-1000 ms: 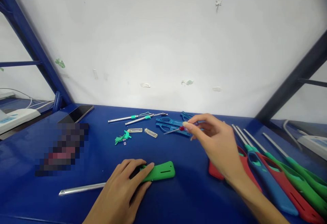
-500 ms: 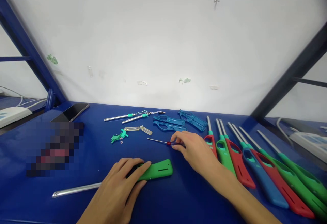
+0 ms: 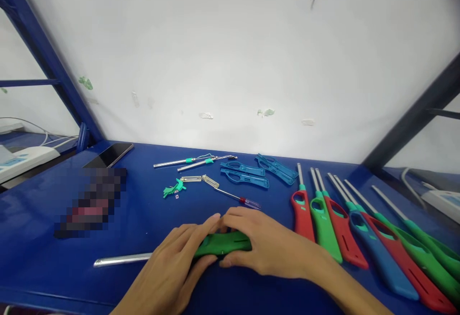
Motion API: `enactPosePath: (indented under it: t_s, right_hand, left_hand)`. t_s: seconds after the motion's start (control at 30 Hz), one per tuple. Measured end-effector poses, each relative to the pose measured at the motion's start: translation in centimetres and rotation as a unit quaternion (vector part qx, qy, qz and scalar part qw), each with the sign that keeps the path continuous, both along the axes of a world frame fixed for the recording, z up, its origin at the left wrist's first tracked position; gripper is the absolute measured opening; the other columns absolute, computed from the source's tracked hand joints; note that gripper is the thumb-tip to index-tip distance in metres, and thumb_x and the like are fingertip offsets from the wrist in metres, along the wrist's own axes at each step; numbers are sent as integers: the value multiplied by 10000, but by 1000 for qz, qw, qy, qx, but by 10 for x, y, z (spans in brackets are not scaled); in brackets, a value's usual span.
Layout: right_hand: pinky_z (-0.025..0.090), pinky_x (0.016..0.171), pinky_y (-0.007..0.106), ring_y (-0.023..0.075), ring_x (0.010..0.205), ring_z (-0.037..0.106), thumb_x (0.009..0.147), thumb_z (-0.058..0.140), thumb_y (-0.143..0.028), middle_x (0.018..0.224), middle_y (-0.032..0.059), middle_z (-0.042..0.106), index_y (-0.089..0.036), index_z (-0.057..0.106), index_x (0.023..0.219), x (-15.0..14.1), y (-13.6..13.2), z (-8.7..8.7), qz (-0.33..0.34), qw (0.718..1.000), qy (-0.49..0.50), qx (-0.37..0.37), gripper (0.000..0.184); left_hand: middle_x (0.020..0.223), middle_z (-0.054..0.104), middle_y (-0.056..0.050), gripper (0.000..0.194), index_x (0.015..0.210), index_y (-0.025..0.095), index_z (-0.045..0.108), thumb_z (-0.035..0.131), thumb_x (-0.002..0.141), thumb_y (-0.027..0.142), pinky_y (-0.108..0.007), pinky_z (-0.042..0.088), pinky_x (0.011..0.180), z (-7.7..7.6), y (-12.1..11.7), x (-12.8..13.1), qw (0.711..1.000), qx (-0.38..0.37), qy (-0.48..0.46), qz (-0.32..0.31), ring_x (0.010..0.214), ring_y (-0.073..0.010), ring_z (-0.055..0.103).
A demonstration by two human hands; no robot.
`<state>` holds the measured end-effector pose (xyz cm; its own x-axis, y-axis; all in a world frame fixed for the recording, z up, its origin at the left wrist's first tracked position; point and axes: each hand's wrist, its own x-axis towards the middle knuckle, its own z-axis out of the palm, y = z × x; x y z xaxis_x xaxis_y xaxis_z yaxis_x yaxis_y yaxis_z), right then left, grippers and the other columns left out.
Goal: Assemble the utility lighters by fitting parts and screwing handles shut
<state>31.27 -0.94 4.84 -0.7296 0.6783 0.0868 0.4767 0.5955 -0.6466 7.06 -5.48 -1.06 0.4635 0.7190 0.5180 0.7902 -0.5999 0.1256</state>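
- Head view: left hand (image 3: 170, 262) and right hand (image 3: 258, 241) grip green lighter (image 3: 235, 242) near bench's (image 3: 53, 267) front edge.
- Screwdriver (image 3: 250, 203) lies just beyond.
- Other lighters (image 3: 383, 255) toward right edge.

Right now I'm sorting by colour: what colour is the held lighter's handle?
Green; the handle shows best in the head view.

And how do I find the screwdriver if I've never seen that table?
On the blue table, look just beyond the right hand. The screwdriver lies there, its thin metal shaft pointing toward a small clear piece. Unlike its neighbours, it has a see-through handle with a red collar.
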Motion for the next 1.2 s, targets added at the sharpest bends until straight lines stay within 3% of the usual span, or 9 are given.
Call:
enactPosePath:
  t_s: [0.17, 0.3, 0.43, 0.5, 0.6, 0.67, 0.77, 1.03, 1.2]
  right_hand:
    - [508, 929, 356, 208, 987, 668, 887, 686, -169, 1089, 6, 644, -349, 653, 1338, 2, 0, -5, 8, 1000, -16, 2, 486]
    - [516, 855, 371, 213, 894, 661, 824, 642, -99, 993, -5, 605, -393, 679, 1315, 3, -3, 0, 4, 1000, -12, 11, 573]
    - [516, 970, 375, 216, 1070, 666, 919, 664, -170, 1356, 31, 575, -348, 678, 1290, -1, -6, 2, -1, 999, 37, 4, 412]
    - [473, 1082, 355, 210, 1219, 627, 956, 644, -158, 1425, 19, 570, -351, 629, 1359, -3, -6, 2, 2, 997, 72, -10, 447]
    - [384, 1198, 358, 195, 1353, 560, 978, 618, -123, 1450, -8, 602, -381, 535, 1470, -6, -5, 0, -1, 992, 117, -42, 562]
    - [480, 1112, 367, 188, 1204, 662, 986, 585, -114, 1425, 3, 620, -394, 494, 1502, -6, -3, -2, -21, 987, 141, -74, 595]
    - [594, 747, 296, 118, 754, 697, 993, 556, -145, 1306, 21, 636, -393, 473, 1494, -5, 1, -4, -63, 974, 175, -126, 566]
    - [348, 448, 192, 85, 584, 456, 992, 629, -301, 1150, 14, 648, -408, 429, 1502, -3, 2, -2, -121, 942, 250, -189, 559]
    - [250, 405, 152, 63, 576, 395, 1001, 644, -371, 1142, 5, 589, -428, 409, 1490, -2, 1, 3, -116, 925, 273, -239, 546]
  left_hand:
    - [1244, 737, -24, 535, 1576, 312, 355, 502, 1067, 382, -382, 654, 889, 0, -1, 0, 999, 6, -8, 39, 1052, -213, 742]
    - [1169, 736, 9, 430, 1522, 343, 435, 427, 1093, 318, -303, 638, 866, 1, 0, -2, 999, 22, -17, 43, 992, -161, 740]
    - [1103, 733, 30, 405, 1508, 335, 450, 438, 1107, 388, -251, 585, 874, 1, -1, -3, 996, 66, -42, 48, 950, -136, 705]
    - [1212, 700, 8, 414, 1508, 314, 459, 477, 1095, 338, -281, 519, 1020, 2, -3, -3, 992, 95, -56, 60, 1129, -158, 657]
    - [1492, 515, -74, 477, 1516, 250, 450, 511, 1047, 182, -399, 336, 1231, 6, -5, -2, 985, 126, -81, 83, 1493, -251, 397]
    - [1557, 422, -101, 505, 1512, 227, 444, 501, 1021, 123, -433, 296, 1255, 9, -7, 0, 984, 127, -86, 87, 1557, -276, 292]
    - [1538, 426, -94, 483, 1484, 241, 474, 492, 1015, 123, -423, 355, 1221, 9, -7, 0, 988, 110, -74, 82, 1520, -255, 339]
    - [1438, 476, -89, 398, 1390, 277, 546, 481, 1017, 154, -381, 555, 1048, 3, -5, -2, 992, 77, -59, 75, 1334, -221, 489]
    - [1399, 495, -83, 359, 1341, 281, 572, 477, 1019, 154, -362, 575, 1015, 4, -5, -2, 994, 65, -51, 69, 1298, -213, 510]
